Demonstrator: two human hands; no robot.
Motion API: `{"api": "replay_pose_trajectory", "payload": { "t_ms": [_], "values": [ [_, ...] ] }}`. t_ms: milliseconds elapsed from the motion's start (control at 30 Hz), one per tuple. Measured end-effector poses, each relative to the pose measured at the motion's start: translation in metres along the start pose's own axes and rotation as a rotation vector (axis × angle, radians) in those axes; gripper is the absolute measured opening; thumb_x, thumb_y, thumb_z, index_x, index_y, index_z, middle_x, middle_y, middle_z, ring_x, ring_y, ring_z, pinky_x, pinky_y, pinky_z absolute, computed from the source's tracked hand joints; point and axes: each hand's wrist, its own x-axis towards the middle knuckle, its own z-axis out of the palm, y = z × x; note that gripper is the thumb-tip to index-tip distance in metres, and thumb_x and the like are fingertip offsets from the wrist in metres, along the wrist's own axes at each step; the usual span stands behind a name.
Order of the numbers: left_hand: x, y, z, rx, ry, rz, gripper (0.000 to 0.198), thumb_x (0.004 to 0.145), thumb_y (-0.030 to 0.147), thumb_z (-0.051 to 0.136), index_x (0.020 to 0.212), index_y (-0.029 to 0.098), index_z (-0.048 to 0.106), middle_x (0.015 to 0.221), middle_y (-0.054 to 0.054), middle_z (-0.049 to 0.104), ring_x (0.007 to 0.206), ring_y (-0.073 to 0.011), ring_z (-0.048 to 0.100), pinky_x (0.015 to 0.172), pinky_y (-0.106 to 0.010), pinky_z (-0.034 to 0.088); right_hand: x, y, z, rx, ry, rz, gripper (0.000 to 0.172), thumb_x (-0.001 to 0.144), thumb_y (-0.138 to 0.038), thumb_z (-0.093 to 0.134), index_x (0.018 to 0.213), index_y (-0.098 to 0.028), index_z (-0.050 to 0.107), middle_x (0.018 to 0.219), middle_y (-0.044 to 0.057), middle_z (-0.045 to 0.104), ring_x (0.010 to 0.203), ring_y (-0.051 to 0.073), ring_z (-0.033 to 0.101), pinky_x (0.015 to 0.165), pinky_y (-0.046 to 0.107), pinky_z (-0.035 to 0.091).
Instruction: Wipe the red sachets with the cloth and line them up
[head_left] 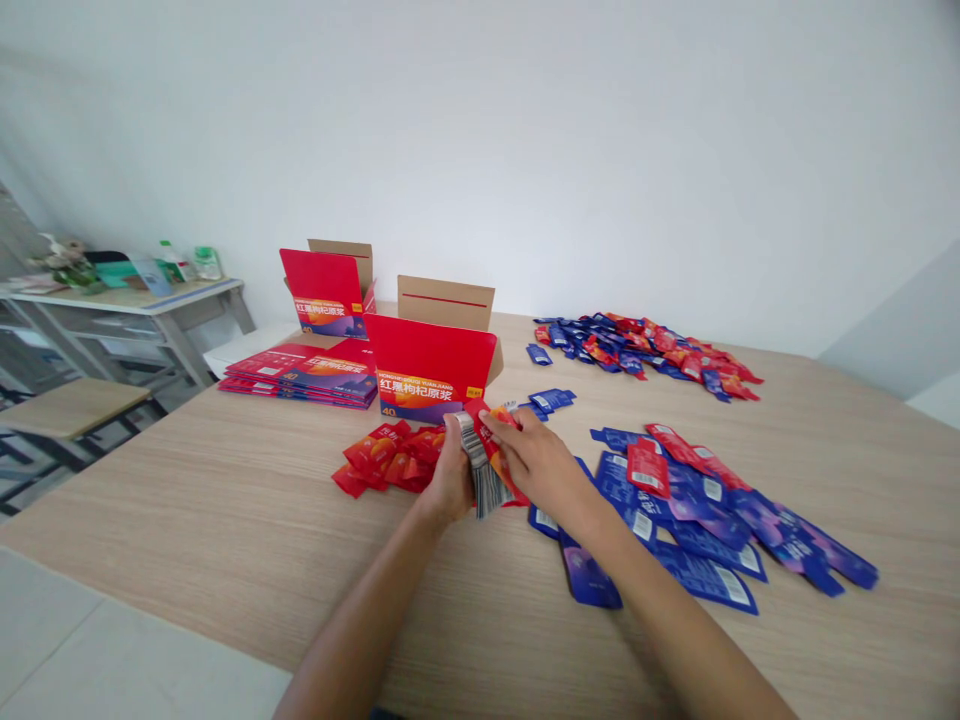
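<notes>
My left hand (448,482) grips a thick stack of sachets (489,488), whose layered silvery edges face me. Over the right side of that stack, my right hand (546,465) pinches a red sachet (499,458) between thumb and fingers. Just left of my left hand lies a loose heap of red sachets (381,455). An upright red carton (431,352) with raised flaps stands right behind both hands. Under and beyond my right forearm, large blue sachets (697,570) are spread flat, with a few red sachets (648,468) among them.
Behind on the left stands a second carton (326,290) with its flaps up. Flattened cartons (300,375) are stacked before it. A mixed pile of red and blue sachets (637,345) lies near the wall. A stool (75,408) and a side desk (127,298) are at far left.
</notes>
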Motion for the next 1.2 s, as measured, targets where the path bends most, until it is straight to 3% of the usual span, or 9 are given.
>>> {"api": "replay_pose_trajectory", "payload": {
  "t_ms": [133,300,467,567,667,767,867,1000,1200],
  "values": [
    [-0.005,0.009,0.006,-0.071,0.035,0.01,0.086,0.084,0.081,0.029,0.127,0.014,0.062,0.119,-0.017,0.07,0.116,-0.0331,0.063,0.101,-0.049,0.047,-0.001,-0.004,-0.004,0.053,-0.046,-0.007,0.046,0.099,-0.018,0.041,0.143,-0.028,0.051,0.1,0.008,0.055,0.086,0.02,0.061,0.077,0.033,0.054],
    [-0.01,0.017,0.013,-0.099,0.061,0.019,0.084,0.084,0.081,0.031,0.126,0.015,0.062,0.116,-0.016,0.071,0.111,-0.0327,0.066,0.098,-0.048,0.049,-0.001,-0.016,-0.003,0.15,0.045,-0.027,0.043,0.099,-0.018,0.041,0.138,-0.029,0.054,0.107,0.009,0.054,0.093,0.021,0.06,0.08,0.035,0.055],
    [-0.01,0.015,0.014,-0.095,0.062,-0.006,0.086,0.085,0.081,0.027,0.127,0.015,0.062,0.114,-0.016,0.072,0.113,-0.0332,0.065,0.1,-0.049,0.048,-0.002,-0.025,0.004,0.07,0.038,0.007,0.046,0.094,-0.012,0.043,0.137,-0.024,0.056,0.106,0.011,0.055,0.091,0.022,0.059,0.077,0.035,0.054],
    [-0.009,0.012,0.013,-0.11,0.072,0.008,0.082,0.088,0.077,0.026,0.128,0.015,0.061,0.113,-0.015,0.072,0.112,-0.0313,0.066,0.099,-0.046,0.049,-0.001,-0.026,0.01,0.018,0.149,-0.016,0.041,0.095,-0.016,0.044,0.134,-0.023,0.059,0.108,0.013,0.057,0.096,0.025,0.057,0.084,0.041,0.051],
    [-0.011,0.01,0.015,-0.125,0.057,0.008,0.079,0.09,0.074,0.026,0.126,0.014,0.062,0.111,-0.016,0.073,0.109,-0.0296,0.068,0.096,-0.043,0.052,-0.001,-0.024,0.011,-0.059,0.285,-0.047,0.032,0.096,-0.027,0.051,0.125,-0.027,0.064,0.129,0.013,0.052,0.12,0.031,0.048,0.101,0.054,0.04],
    [-0.014,0.012,0.017,-0.124,0.06,0.001,0.074,0.092,0.07,0.026,0.122,0.015,0.065,0.108,-0.015,0.073,0.104,-0.0286,0.07,0.091,-0.042,0.055,-0.003,-0.023,0.009,-0.048,0.355,-0.068,0.032,0.096,-0.038,0.053,0.124,-0.026,0.063,0.136,0.013,0.05,0.125,0.033,0.046,0.102,0.057,0.038],
    [-0.015,0.014,0.016,-0.103,0.046,0.041,0.071,0.092,0.07,0.03,0.12,0.015,0.066,0.107,-0.015,0.073,0.105,-0.0289,0.069,0.092,-0.042,0.054,-0.005,-0.025,0.005,0.046,0.273,-0.161,0.043,0.096,-0.047,0.052,0.129,-0.02,0.06,0.124,0.016,0.059,0.113,0.031,0.055,0.096,0.05,0.046],
    [-0.012,0.018,0.01,-0.1,0.054,0.073,0.078,0.088,0.076,0.03,0.117,0.014,0.067,0.11,-0.015,0.073,0.113,-0.0311,0.065,0.101,-0.046,0.049,-0.005,-0.031,0.007,0.123,0.145,-0.168,0.067,0.085,-0.055,0.065,0.138,-0.016,0.053,0.137,0.021,0.055,0.125,0.036,0.052,0.104,0.054,0.046],
    [-0.01,0.022,0.01,-0.095,0.136,0.098,0.088,0.086,0.08,0.018,0.112,0.014,0.069,0.109,-0.015,0.072,0.116,-0.0309,0.063,0.104,-0.046,0.046,-0.007,-0.033,0.023,0.229,0.089,-0.125,0.063,0.096,-0.017,0.049,0.155,-0.019,0.028,0.152,0.018,0.043,0.142,0.029,0.04,0.11,0.053,0.043]
  ]
}}
